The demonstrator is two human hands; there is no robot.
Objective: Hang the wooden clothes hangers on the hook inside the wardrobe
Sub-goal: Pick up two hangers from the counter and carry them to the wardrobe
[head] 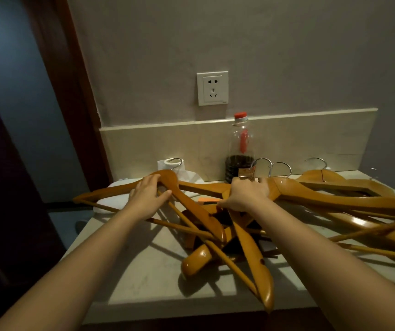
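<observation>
Wooden clothes hangers [246,237]: a tangled heap of glossy amber wood with metal hooks, lying on the pale counter [144,266], spread from the centre out to 3 o'clock. No readable markings on any of them.

Left hand [147,195]: at 10 o'clock of the heap, fingers closed over the neck of the leftmost hanger [175,187], whose hook points toward the wall.

Right hand [247,195]: at the heap's centre, curled around the necks of several hangers bunched together; their hooks rise just behind it.

Orange item [208,199]: small, flat, between the two hands, partly covered; kind cannot be told.

Plastic bottle [239,149]: clear, red cap, upright at 12 o'clock against the backsplash; dark liquid fills only the bottom part. Red label strip, writing not legible.

White roll [168,164]: at 11 o'clock, beside folded white cloth [113,201] under the left hanger.

Wall socket [212,88]: white, above the bottle, nothing plugged in.
</observation>
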